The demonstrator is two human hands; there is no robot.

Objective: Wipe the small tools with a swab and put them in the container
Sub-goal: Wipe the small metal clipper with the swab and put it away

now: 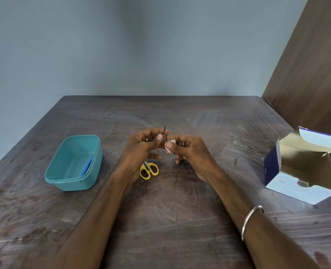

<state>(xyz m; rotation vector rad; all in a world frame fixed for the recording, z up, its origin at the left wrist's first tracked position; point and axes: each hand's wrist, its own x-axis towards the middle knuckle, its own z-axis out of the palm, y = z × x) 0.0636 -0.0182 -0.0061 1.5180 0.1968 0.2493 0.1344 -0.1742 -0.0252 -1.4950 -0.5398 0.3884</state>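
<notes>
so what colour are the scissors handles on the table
Yellow: the scissors show best in the head view.

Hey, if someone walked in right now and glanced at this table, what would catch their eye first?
Most likely the two hands at the table's centre: the left hand holds a thin metal tool upright while the right hand pinches a white swab against it. Next, the teal container at left with a blue item inside, the yellow-handled scissors below the hands, and the open swab box at right.

a teal container with a blue tool inside is seen on the dark brown, streaked counter. yellow handles are shown on the scissors; the swab is white, the box navy and pale blue.
</notes>
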